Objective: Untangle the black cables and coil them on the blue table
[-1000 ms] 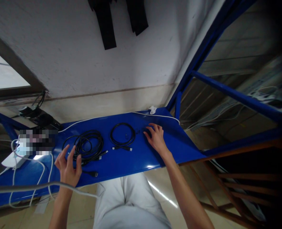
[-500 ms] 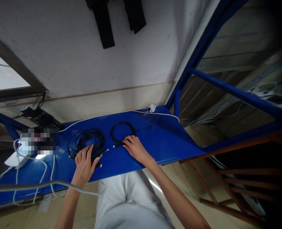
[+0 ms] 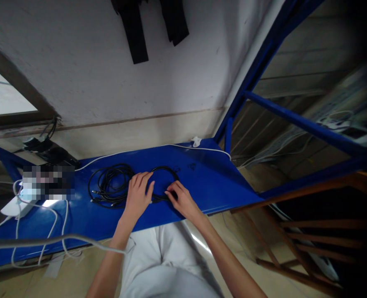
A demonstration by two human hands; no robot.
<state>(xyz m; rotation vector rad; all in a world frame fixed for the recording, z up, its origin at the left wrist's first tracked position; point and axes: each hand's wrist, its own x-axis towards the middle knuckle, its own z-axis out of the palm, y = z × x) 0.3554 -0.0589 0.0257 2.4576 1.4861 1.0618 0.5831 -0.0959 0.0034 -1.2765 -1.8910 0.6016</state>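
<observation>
A single black cable (image 3: 164, 167) lies in a loop on the blue tabletop (image 3: 214, 182). My right hand (image 3: 182, 199) pinches the lower right part of this loop between thumb and fingers. Over the loop's left side is my left hand (image 3: 138, 192), its fingers stretched and the thumb apart, with nothing visibly held. It covers part of the loop and of the gap to the neighbouring coil. That larger coil of black cables (image 3: 112, 182), with several plug ends showing at its lower left, rests left of my left hand.
A white power strip (image 3: 12, 207) and white cords (image 3: 57, 219) spread over the table's left end, near a black device (image 3: 47, 151). A white cord (image 3: 134, 151) runs along the back edge by the wall. Blue frame bars (image 3: 279, 109) rise at right, above a wooden chair (image 3: 307, 223).
My left hand has moved right, from the larger coil to the single loop. My right hand has drawn its fingers together on the loop's lower right part.
</observation>
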